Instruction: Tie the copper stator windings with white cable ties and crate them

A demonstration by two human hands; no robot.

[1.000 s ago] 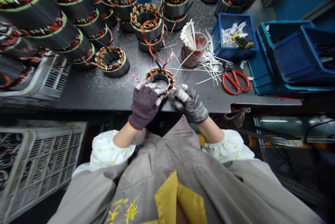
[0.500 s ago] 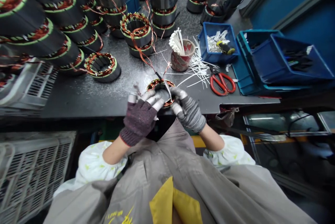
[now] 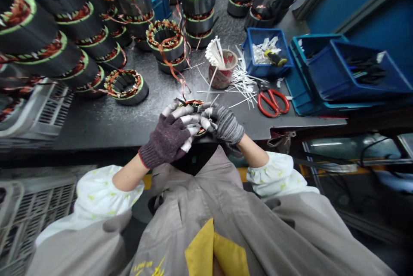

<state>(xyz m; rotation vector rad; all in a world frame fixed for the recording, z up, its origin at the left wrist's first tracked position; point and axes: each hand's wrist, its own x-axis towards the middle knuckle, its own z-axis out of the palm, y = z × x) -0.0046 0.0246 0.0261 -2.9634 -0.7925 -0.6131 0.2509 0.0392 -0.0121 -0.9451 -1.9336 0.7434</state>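
At the table's front edge sits a motor stator (image 3: 195,103) with copper windings, mostly covered by both hands. My left hand (image 3: 171,136), in a dark purple fingerless glove with white-wrapped fingertips, curls over the stator's left and near side and grips it. At the right side of the ring, my right hand (image 3: 224,123), in a grey glove, has its fingers pinched together on a thin white cable tie (image 3: 211,81), whose tail sticks up toward the cup. Bundled copper lead wires (image 3: 180,79) lie just beyond the stator. The fingers hide where the tie meets the windings.
A cup (image 3: 222,74) of cable ties stands ahead, loose ties (image 3: 243,82) beside it. Red-handled scissors (image 3: 273,103) and blue bins (image 3: 270,67) are to the right. Stacked stators (image 3: 198,7) fill the back and left; a single stator (image 3: 126,87) stands nearer.
My left hand has shifted up and over the stator, covering more of it. My right hand has moved slightly left, fingers closer together. The black-sleeved lead has swung leftward, away from the ring's middle.
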